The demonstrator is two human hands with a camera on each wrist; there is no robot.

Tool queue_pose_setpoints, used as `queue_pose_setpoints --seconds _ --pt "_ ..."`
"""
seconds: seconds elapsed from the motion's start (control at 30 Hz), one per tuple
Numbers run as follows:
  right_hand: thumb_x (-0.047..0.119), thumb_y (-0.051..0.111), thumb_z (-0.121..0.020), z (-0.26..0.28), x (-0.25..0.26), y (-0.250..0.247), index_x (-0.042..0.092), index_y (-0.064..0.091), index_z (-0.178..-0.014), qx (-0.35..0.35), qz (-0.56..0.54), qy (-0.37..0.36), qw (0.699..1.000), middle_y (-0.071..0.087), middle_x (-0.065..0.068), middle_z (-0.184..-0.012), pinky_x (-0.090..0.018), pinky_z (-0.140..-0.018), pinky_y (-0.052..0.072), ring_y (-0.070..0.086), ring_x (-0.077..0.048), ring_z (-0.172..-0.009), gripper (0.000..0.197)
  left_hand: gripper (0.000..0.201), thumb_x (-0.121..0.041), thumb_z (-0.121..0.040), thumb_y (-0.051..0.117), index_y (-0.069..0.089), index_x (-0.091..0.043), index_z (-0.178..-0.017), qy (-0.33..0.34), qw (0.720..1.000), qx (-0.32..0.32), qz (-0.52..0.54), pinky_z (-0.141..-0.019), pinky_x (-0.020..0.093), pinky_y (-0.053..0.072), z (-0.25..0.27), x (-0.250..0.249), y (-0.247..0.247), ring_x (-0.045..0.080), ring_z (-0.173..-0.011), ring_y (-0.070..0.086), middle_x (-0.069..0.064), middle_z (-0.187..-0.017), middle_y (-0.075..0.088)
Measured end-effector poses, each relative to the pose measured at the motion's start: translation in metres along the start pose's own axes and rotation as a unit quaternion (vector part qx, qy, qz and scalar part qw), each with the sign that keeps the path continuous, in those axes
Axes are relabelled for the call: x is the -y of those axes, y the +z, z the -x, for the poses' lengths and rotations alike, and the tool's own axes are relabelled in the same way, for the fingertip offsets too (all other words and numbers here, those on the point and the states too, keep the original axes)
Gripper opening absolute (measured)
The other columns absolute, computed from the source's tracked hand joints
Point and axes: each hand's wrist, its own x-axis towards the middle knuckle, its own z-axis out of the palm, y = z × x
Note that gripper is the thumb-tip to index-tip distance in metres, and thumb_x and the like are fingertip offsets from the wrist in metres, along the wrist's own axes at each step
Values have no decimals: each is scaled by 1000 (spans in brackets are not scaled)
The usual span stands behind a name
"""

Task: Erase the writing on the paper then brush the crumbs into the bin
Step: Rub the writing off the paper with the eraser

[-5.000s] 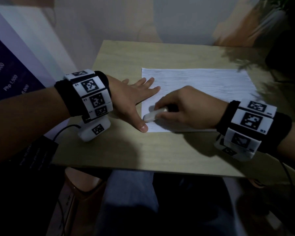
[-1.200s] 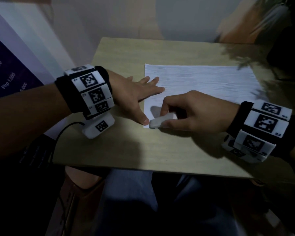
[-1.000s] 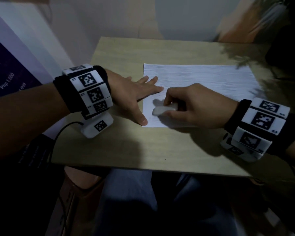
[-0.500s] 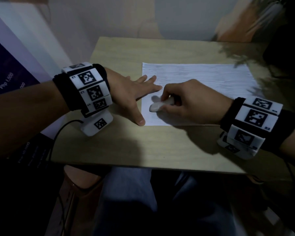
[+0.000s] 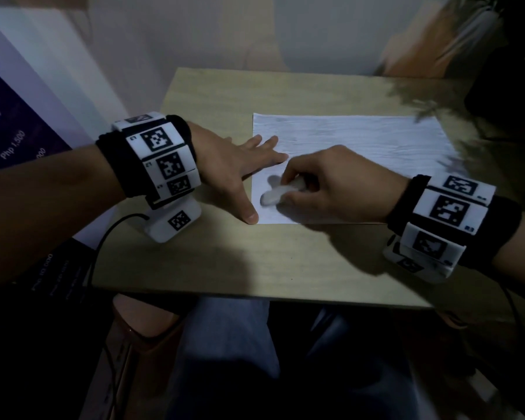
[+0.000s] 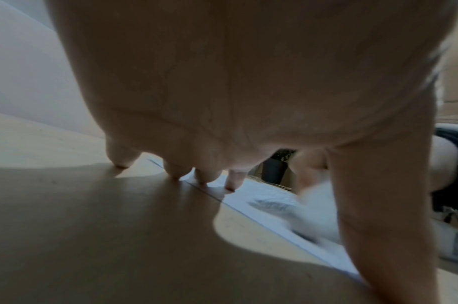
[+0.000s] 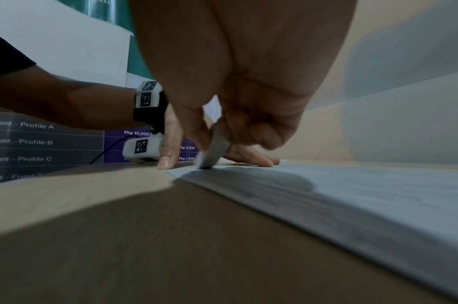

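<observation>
A white sheet of paper (image 5: 361,147) with faint pencil lines lies on the wooden table (image 5: 255,262). My right hand (image 5: 325,183) pinches a white eraser (image 5: 281,192) and holds its tip on the paper's near left corner; the eraser (image 7: 214,150) shows slanted under thumb and finger in the right wrist view. My left hand (image 5: 243,165) lies flat with spread fingers on the paper's left edge, thumb tip by the corner. In the left wrist view the fingertips (image 6: 204,176) press at the paper's edge (image 6: 272,224), and the eraser is a white blur (image 6: 319,209).
A purple poster with price text (image 5: 12,140) stands left of the table. A dark plant pot (image 5: 506,80) sits at the far right corner. The table's near edge (image 5: 255,294) runs above my knees. No bin shows in any view.
The eraser has rubbed back and forth over the paper's near left corner, shifting a little away from the corner and back. The left hand has stayed pressed flat.
</observation>
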Motion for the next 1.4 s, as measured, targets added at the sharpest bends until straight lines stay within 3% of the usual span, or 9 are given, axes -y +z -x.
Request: queue_pose_setpoints --seconds 0.27,0.37,0.5,0.63,0.77,0.9,1.03,1.17,1.4 --pt "35 65 -91 -5 3 2 37 63 -88 11 -19 1 1000 57 22 -61 -12 -60 36 59 1 -68 4 128 -73 -66 77 -14 -54 -155 12 1000 -7 5 -125 53 -11 2 -2 -1 4 -148 -31 -14 -164 -32" --pt "36 62 -93 -11 3 5 25 67 -90 -35 15 6 999 53 14 -64 -25 -63 37 54 -8 -65 13 123 -64 -76 79 -17 -54 -153 13 1000 -11 2 -125 52 -12 3 -3 -1 6 -149 -30 -11 -165 -31" --pt "33 66 -91 -9 6 6 33 61 -89 28 1 -23 999 55 19 -65 -11 -60 37 55 4 -65 5 123 -64 -75 79 -12 -51 -156 14 1000 -12 6 -124 48 -14 4 -3 -1 4 -148 -31 -12 -165 -31" --pt "43 62 -93 -12 -1 6 21 65 -86 -35 45 9 998 62 6 -68 -29 -62 43 55 -11 -62 24 124 -64 -74 80 -14 -55 -154 14 1000 -16 7 -124 49 -13 3 -3 -1 4 -148 -30 -14 -164 -32" --pt "47 66 -90 2 -2 3 19 69 -95 61 24 -15 998 63 7 -71 -18 -62 42 56 -6 -66 28 129 -68 -74 78 -16 -44 -158 -5 1000 -9 -9 -125 48 -12 3 -3 -1 2 -148 -31 -17 -163 -33" --pt "59 56 -89 3 -13 -1 16 68 -85 -28 65 24 997 66 2 -70 -36 -66 48 59 -22 -69 45 127 -67 -76 77 -17 -43 -158 -8 1000 -8 -9 -125 48 -12 3 -4 0 1 -148 -31 -19 -162 -34" --pt "53 58 -89 14 -8 2 21 72 -102 54 31 -38 997 68 6 -79 -31 -68 48 58 -10 -68 37 127 -68 -75 76 -17 -44 -158 -6 1000 -6 -9 -125 48 -12 3 -3 -1 1 -147 -31 -19 -162 -34" --pt "66 48 -86 12 -14 -1 19 70 -93 0 51 1 999 65 4 -72 -38 -66 49 56 -14 -65 52 132 -76 -68 74 -18 -45 -157 1 1000 -6 -8 -125 49 -13 0 0 0 1 -147 -31 -19 -162 -34" --pt "51 60 -89 14 -10 -1 21 72 -103 45 27 -4 999 69 5 -80 -33 -70 49 58 -11 -69 35 128 -71 -73 75 -19 -44 -157 -3 1000 -6 -9 -125 48 -12 1 -2 -1 2 -148 -31 -18 -162 -34"
